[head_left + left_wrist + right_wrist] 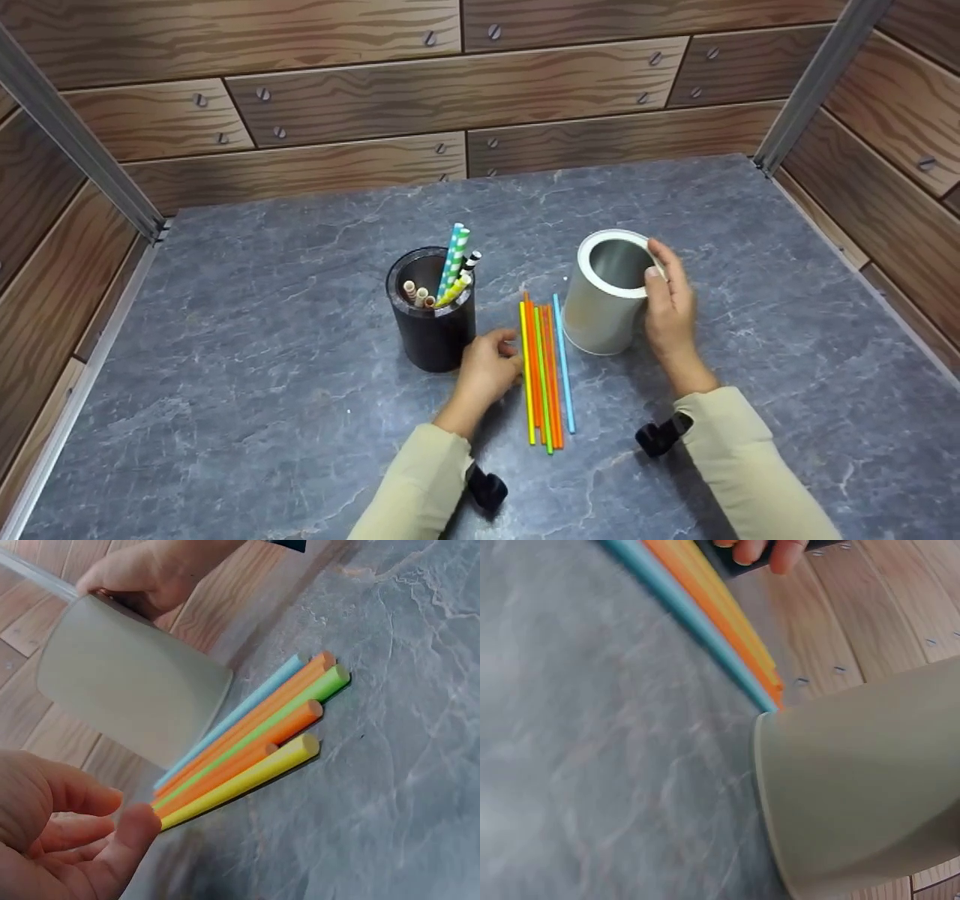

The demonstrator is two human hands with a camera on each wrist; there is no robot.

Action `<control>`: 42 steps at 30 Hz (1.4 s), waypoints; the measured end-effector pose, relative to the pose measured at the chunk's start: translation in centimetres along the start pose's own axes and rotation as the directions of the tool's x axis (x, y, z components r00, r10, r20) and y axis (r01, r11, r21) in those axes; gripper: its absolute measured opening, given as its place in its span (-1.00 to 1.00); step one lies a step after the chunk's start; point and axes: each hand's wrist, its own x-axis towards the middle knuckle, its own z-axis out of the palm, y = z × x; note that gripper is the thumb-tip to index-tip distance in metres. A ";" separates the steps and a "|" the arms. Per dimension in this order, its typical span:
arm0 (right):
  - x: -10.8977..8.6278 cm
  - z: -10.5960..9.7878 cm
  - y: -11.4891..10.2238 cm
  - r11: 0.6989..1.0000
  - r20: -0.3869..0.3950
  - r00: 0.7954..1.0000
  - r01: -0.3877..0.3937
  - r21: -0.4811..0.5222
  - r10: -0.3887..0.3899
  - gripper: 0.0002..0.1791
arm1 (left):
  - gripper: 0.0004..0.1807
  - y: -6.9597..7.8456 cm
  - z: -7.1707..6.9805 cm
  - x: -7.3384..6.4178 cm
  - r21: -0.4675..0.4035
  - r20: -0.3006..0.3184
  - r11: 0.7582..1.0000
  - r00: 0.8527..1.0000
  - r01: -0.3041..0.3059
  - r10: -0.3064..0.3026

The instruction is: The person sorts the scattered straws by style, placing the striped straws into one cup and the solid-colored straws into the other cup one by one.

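Two hands at work over the tabletop (262, 375), both forearms entering from the near side and slanting inward.

Left hand (489, 371): low, palm turned toward the straws, fingers loosely bent, thumb and forefinger apart, nothing held. It lies between the black holder (439, 337) and the row of straws (542, 375), fingertips just beside the yellow straw (527, 375); contact with it cannot be told.

Right hand (670, 311): raised along the right side of the silver cup (600, 322), gripping it at the rim, thumb at the lip and fingers round the far side. Wrist sits lower than the fingertips.

Silver cup: right of the straws, base at tabletop level. Long axis roughly vertical, mouth up.

Straws: lying flat, roughly parallel, long axes running from the near side toward the back wall (360, 112), far ends slightly to the left. Order from left: yellow, then orange with the green straw (548, 439) among them, then the blue straw (564, 367), set a little off, near the cup's base. Near ends are uneven.

Black holder: upright, mouth up, patterned straws (454, 262) leaning inside.
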 end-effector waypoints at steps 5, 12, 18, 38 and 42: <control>-0.3 0.4 0.3 0.999 0.010 1.000 0.024 -0.029 -0.024 -0.56 | -0.61 -0.6 0.5 0.5 0.097 -0.046 0.994 0.998 0.057 -0.053; -0.6 0.7 0.6 0.999 -0.017 0.999 0.047 0.004 -0.046 -0.55 | -0.55 -0.7 1.4 0.8 0.180 -0.123 0.984 0.992 -0.009 0.032; -0.6 0.5 0.7 0.998 -0.018 0.998 0.062 0.004 -0.062 -0.54 | -0.50 -0.3 2.3 0.8 0.213 -0.173 0.977 0.984 -0.008 0.046; -0.3 0.2 0.5 0.997 -0.041 0.996 0.082 -0.008 -0.082 -0.54 | -0.67 0.4 3.3 1.3 0.197 -0.202 0.980 0.979 0.033 0.008; -0.4 0.3 0.5 0.996 -0.049 0.995 0.088 -0.009 -0.088 -0.55 | -0.71 0.2 3.1 1.4 0.073 -0.176 0.994 0.982 0.083 -0.070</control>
